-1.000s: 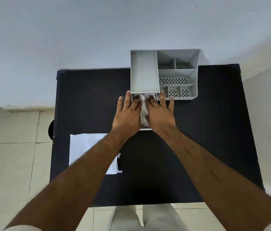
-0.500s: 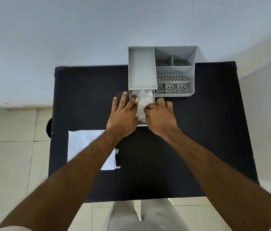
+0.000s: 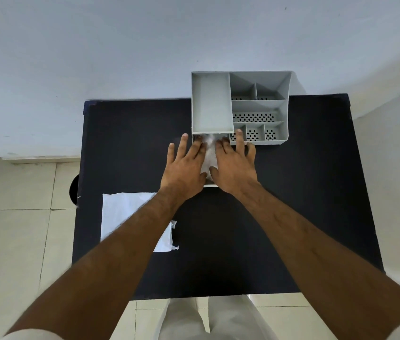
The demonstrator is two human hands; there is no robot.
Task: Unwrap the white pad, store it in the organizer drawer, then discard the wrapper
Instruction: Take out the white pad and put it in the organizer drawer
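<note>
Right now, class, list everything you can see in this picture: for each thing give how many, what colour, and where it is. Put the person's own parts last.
table: one, black, centre of view, set against the wall
organizer: one, grey, far edge of the table, several open compartments, some with perforated bottoms
drawer: one, grey, pulled out of the organizer's front left, toward the person
pad: one, white, lying in the drawer, mostly covered by the hands
wrapper: one, white, flat on the table's near left, partly under the left forearm
wall: white, behind the table
floor: pale tiles, left of and below the table
left hand: one, flat on the pad
right hand: one, flat on the pad, beside the left
</note>
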